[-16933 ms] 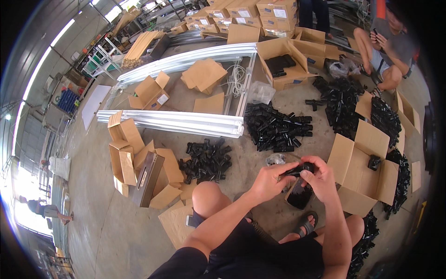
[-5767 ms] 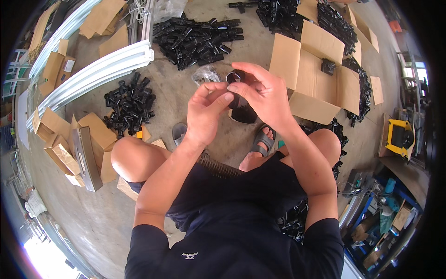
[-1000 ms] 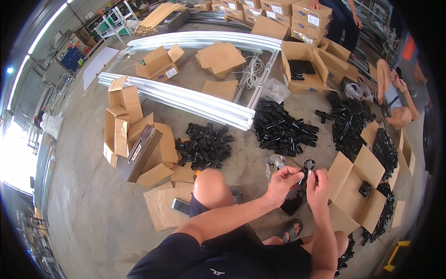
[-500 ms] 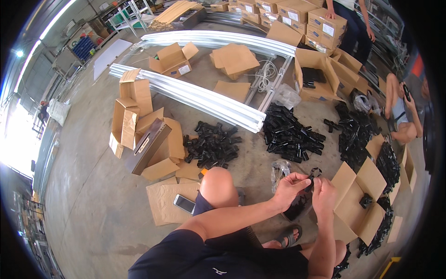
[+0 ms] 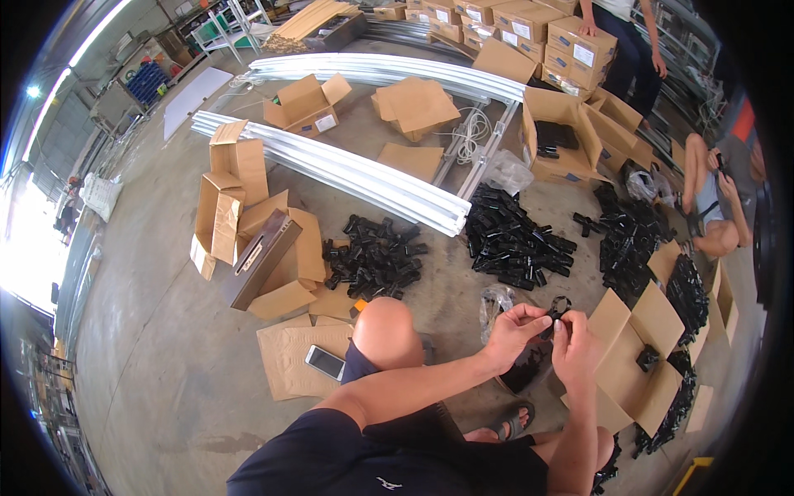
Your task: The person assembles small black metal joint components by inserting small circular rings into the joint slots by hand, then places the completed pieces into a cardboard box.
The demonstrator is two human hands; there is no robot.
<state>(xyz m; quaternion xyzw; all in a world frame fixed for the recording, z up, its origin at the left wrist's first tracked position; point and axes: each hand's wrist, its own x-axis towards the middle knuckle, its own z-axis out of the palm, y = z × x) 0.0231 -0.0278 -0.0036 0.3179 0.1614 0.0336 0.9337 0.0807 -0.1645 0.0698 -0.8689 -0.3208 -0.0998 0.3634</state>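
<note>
1. Work in hand: a black ring piece point(image 5: 556, 314), held up in front of the right knee, ring end uppermost. Looks like two-handed fingertip work on its lower end; the exact detail is too small to read.
2. Left hand point(image 5: 514, 332): thumb and fingers pinched narrow on the piece from the left, below the ring.
3. Right hand point(image 5: 576, 347): closed in on the same piece from the right, thumb and fingertips near the left's. Whether it grips as firmly as the left, cannot tell.
4. Handling, my judgement: let one hand steady the body while the other makes small adjustments. Keep fingertips off the ring opening so that it stays easy to see.
5. Ease, don't force; a thin curved part could twist or slip out of a pinch. Turn the piece to bring any seam toward the eyes before pressing.
6. Below the hands: dark small parts point(image 5: 523, 372), near the clear plastic bag point(image 5: 495, 307). Working above these, a dropped part might be hard to pick out.
7. Around: open carton point(image 5: 622, 364) to the right, one black packet point(image 5: 648, 357) inside; pile of black fittings point(image 5: 517, 240) on the floor ahead.
</note>
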